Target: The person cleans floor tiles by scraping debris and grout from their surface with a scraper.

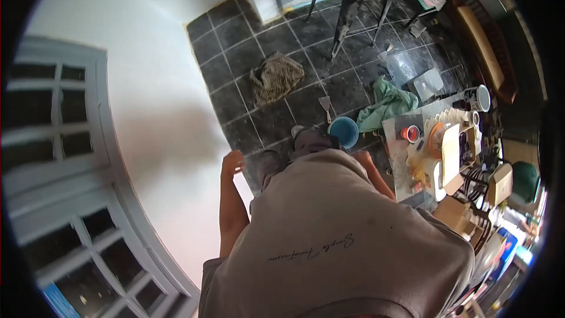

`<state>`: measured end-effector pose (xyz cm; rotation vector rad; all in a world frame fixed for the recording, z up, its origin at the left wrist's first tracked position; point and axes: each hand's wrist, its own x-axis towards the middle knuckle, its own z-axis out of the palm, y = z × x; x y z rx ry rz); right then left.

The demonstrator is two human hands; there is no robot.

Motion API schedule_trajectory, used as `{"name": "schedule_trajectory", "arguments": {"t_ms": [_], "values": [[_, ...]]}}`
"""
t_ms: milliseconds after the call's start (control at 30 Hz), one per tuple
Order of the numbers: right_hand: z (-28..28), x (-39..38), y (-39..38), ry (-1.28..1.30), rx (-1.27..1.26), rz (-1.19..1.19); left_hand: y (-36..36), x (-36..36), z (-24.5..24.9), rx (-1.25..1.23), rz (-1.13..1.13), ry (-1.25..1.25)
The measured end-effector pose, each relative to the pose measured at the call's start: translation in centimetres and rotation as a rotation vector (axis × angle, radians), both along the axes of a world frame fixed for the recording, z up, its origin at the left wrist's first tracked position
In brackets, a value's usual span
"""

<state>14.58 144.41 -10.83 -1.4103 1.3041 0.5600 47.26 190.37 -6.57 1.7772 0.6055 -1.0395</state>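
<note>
My left hand (pixel 233 162) is beside the white wall, with its fingers curled in. Whether anything is inside those fingers is hidden. On the other side of my body, my right hand (pixel 363 157) shows only in part past the edge of my shirt, and its fingers are hidden. Closest to it stands a round blue bucket (pixel 344 133) on the floor. A scraper (pixel 326 109) with a wide blade lies just beyond the bucket. The light green cloth (pixel 388 103) is crumpled to the bucket's right.
A patterned cloth (pixel 278 79) lies on the dark tiled floor (pixel 235 85). To the right, a cluttered low table (pixel 400 179) holds a red cup (pixel 410 134) and a white bucket (pixel 478 99). A metal-legged stool (pixel 347 15) stands ahead; a paned door (pixel 106 159) is left.
</note>
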Motion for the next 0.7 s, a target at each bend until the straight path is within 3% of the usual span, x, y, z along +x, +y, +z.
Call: {"name": "schedule_trajectory", "arguments": {"t_ms": [100,133,167,200,233,267,300,333,367,400,433,467,500,533,600,667,700], "values": [[-8.6,-0.6,0.0,-0.122,0.183,-0.104,-2.4,3.2,1.8,-0.023,-0.077,0.015],[-14.1,-2.5,-0.8,-0.256,0.367,-0.133,-4.2,3.8,3.0,0.009,-0.070,0.003],[-12.6,-1.7,-0.9,-0.470,0.691,-0.148,-4.6,4.7,2.7,0.003,-0.099,0.041],[-11.0,-1.4,0.5,-0.275,0.334,-0.341,-5.0,6.3,2.8,0.001,-0.137,0.069],[1.0,3.3,2.8,-0.069,-0.021,-0.526,-5.7,7.9,3.2,0.003,-0.203,0.112],[-3.7,0.5,3.5,-0.298,0.077,-0.779,-5.5,11.0,1.7,-0.055,-0.402,0.172],[-3.2,-0.1,4.7,-0.332,-0.365,-0.242,-5.4,14.1,0.1,-0.125,-0.600,0.211],[-6.1,-0.9,6.3,-0.553,-0.069,-0.804,-5.2,16.7,-3.8,-0.164,-0.934,-0.116],[-7.4,-1.1,7.7,-0.322,-0.118,-0.936,-10.6,17.8,-1.6,0.165,-0.976,0.002],[-6.9,-2.0,9.8,-0.219,-0.518,-0.590,-13.0,20.5,-3.0,0.246,-1.316,-0.036],[3.7,1.9,10.6,-0.184,-0.206,-1.312,-15.4,23.0,-4.5,0.331,-1.697,-0.124],[1.5,-0.2,12.8,-0.215,-0.279,-1.432,-17.6,25.4,-6.0,0.379,-2.020,-0.237],[-0.8,-0.6,16.6,-0.244,-0.320,-1.547,-21.8,24.3,0.3,0.382,-1.822,-0.060],[0.4,0.1,19.4,-0.270,-0.270,-1.762,-27.0,22.2,8.3,0.398,-1.611,0.085],[2.6,1.4,22.9,-0.171,-0.213,-1.928,-30.9,26.4,7.1,0.211,-1.312,0.014],[-0.5,-0.3,28.1,-0.234,-0.173,-1.937,-34.6,25.8,9.3,0.091,-1.098,-0.059],[-1.4,-1.0,30.0,-0.196,-0.104,-1.966,-36.6,24.6,9.4,0.131,-1.147,-0.128]]}}
